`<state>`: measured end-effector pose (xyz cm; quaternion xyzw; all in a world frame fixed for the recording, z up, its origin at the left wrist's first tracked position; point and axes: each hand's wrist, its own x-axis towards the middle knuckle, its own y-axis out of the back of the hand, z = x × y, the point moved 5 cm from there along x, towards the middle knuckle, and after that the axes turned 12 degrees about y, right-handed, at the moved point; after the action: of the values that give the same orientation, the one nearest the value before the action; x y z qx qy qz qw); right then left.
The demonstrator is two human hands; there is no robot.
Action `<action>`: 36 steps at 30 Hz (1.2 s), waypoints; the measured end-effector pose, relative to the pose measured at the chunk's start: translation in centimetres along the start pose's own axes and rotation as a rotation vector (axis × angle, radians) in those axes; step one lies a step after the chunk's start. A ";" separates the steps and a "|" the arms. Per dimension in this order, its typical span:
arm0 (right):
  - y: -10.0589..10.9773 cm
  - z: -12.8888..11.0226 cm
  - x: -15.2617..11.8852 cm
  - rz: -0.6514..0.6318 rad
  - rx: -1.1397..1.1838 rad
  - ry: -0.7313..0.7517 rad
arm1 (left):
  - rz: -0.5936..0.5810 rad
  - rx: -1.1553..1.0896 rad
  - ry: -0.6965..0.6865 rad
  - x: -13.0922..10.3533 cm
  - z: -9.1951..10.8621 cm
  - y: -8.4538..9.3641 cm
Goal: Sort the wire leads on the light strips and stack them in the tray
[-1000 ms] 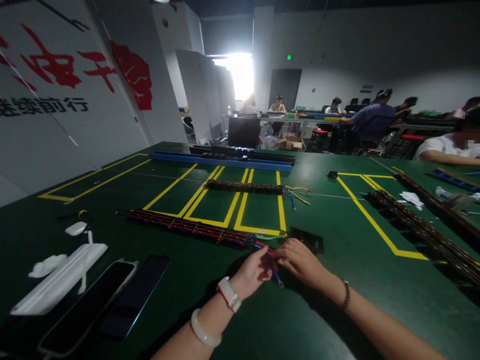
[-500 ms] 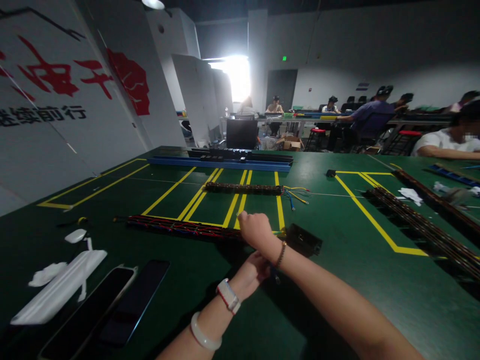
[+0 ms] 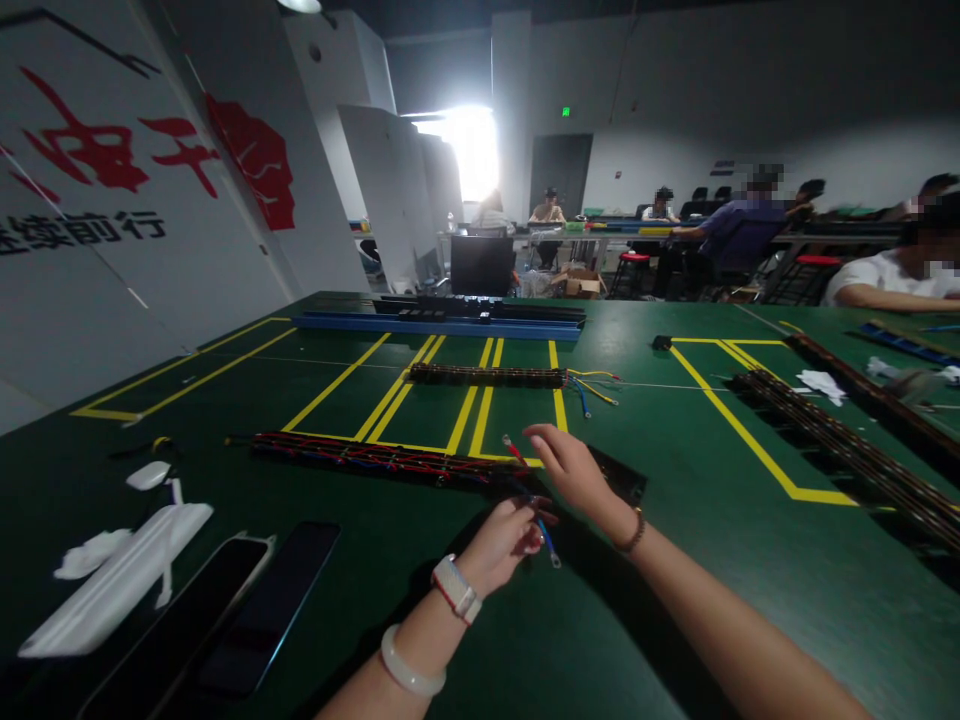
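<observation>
While the left hand (image 3: pixel 504 540) is closed around the right end of a long, dark, slim bundle of red and blue wires (image 3: pixel 375 458), the right hand (image 3: pixel 581 478) hovers just beyond it, apart from it, fingers loosely parted and nothing visible in their grip. Whether those fingertips touch anything, I cannot tell. The bundle lies on the smooth, dark green desk (image 3: pixel 660 425), well apart from its far edge and its left edge; the near edge is out of view.

A short red wire with a metal ring end (image 3: pixel 515 452) sticks up just beside the right fingers, and a blue wire with a metal ring end (image 3: pixel 549 542) pokes out below the left hand. A loose left grip could let these leads spring apart or cross, since they look stiff and point different ways. Pulling on one lead alone might strain it where it joins the bundle, or drag the whole length askew, because nothing visible pins the far end. A flat black box (image 3: pixel 622 476) sits partly hidden behind the right hand; a careless sweep of that wrist could knock it. Toward the desk's far edge, a shorter brown bundle with yellow and blue leads (image 3: pixel 487 376) lies well apart, so it seems less exposed to a snag.
</observation>
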<state>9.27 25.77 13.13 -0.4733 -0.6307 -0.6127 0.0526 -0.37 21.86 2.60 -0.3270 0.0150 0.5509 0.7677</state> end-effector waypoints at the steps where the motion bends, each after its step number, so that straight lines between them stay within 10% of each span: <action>1: 0.4 0.8 -1.3 0.046 -0.062 0.019 | 0.016 0.031 -0.012 -0.1 0.2 0.1; 7: -1.6 1.6 -5.7 0.011 -0.354 0.269 | 0.088 0.243 -0.050 -0.5 0.8 0.2; 21: -3.3 2.1 -6.0 -0.152 -0.368 0.350 | -0.055 0.673 0.082 -1.4 2.9 2.9; 30: 1.0 -1.3 -2.9 0.053 -0.028 0.206 | 0.029 0.566 0.009 -0.6 2.0 2.5; 36: 1.5 -5.3 0.7 -0.029 -0.145 0.341 | -0.004 0.357 -0.016 -0.1 1.5 2.5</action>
<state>7.10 21.48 15.94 -0.3558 -0.5734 -0.7288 0.1156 -3.01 22.98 2.60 -0.1808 0.1057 0.5405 0.8148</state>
